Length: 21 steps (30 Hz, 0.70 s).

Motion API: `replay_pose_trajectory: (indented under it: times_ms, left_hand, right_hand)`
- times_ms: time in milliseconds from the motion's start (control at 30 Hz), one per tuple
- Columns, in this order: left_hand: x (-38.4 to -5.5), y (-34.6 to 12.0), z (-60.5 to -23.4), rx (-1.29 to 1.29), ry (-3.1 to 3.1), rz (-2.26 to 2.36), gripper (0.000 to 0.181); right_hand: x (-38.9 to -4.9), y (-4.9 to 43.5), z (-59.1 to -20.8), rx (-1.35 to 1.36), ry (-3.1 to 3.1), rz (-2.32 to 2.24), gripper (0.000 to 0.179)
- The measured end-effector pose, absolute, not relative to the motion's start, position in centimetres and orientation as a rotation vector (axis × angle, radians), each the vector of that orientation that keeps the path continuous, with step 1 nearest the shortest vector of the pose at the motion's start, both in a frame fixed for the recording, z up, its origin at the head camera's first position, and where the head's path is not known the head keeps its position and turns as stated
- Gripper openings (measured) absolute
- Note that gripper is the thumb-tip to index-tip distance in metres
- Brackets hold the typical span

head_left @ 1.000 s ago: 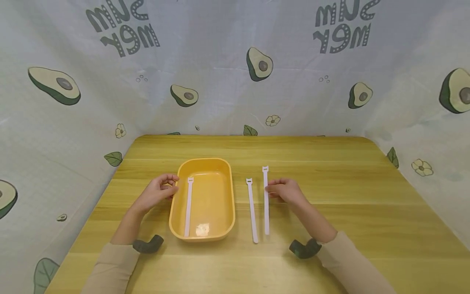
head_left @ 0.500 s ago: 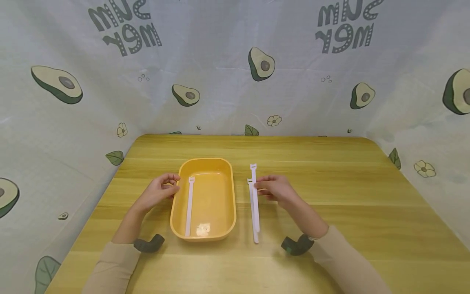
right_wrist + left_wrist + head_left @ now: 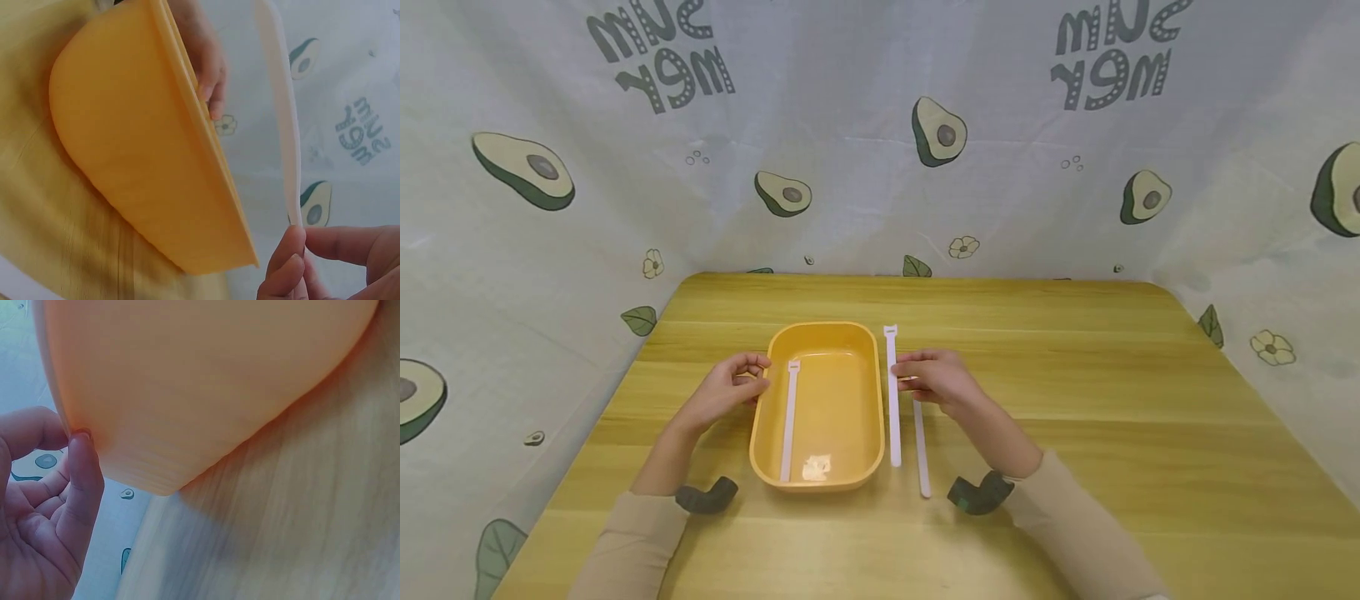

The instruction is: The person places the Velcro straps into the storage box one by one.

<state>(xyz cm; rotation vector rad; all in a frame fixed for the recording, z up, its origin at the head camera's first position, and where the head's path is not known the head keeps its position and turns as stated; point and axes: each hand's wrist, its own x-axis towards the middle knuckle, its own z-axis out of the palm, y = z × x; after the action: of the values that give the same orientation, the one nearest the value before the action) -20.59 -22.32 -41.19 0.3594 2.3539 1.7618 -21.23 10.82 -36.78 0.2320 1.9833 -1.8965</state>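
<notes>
At the yellow tray's [image 3: 881, 417] left rim, my left hand [image 3: 724, 393] pinches the edge between thumb and fingers, as the left wrist view shows up close. My right hand [image 3: 942, 383] pinches a white cable strap [image 3: 893, 425] with a slotted head, held upright in the head view just right of the tray. In the right wrist view this strap [image 3: 287, 137] stands above the rim level, apart from the tray wall [image 3: 144, 137]. One matching strap [image 3: 790, 425] lies inside the tray along its left side. Another strap [image 3: 922, 458] rests on the table, its upper end hidden by my right hand.
The wood-grain table [image 3: 1075, 375] runs back to a pale curtain [image 3: 850, 125] printed with avocados. Dark curved pieces [image 3: 707, 497] show at both wrists, beside the beige sleeves [image 3: 632, 533].
My right hand has carried the pinched strap leftward, over the strap on the table, to beside the tray's right rim. The left hand has stayed on the tray.
</notes>
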Motion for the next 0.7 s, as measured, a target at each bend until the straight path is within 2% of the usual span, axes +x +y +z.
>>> replay_pose_trajectory:
  times_ms: [700]
  left_hand:
    - [-20.8, -22.4, -41.1, 0.349, 2.348, 1.767, 0.039]
  right_hand:
    - [-21.8, 4.9, -35.9, 0.058, 1.945, -1.916, 0.02]
